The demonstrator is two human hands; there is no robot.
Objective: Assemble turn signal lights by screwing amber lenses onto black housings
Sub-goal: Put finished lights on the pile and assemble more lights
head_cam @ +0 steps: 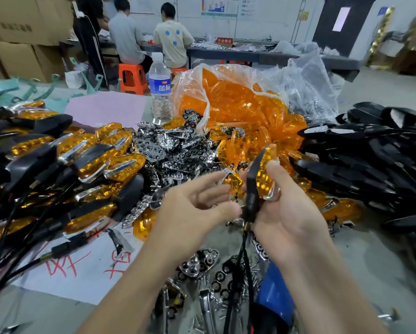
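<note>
Right hand (291,213) half-curled around turn signal light (264,175)

Entry: one assembled turn signal light (262,179) is standing upright above the near middle of the worktop (375,251), with the right hand (288,213) gripping it. Its black housing is facing left, its amber lens is facing right, and its black wire is hanging straight down.

Finished lights (86,160) are lying heaped along the left edge, mostly lens-up, with wires trailing toward the near edge.

Loose amber lenses (238,109) are filling a clear bag (197,78) at the far middle, and some are spilling out in front of it.

Bare black housings (370,160) are lying piled along the right edge.
</note>
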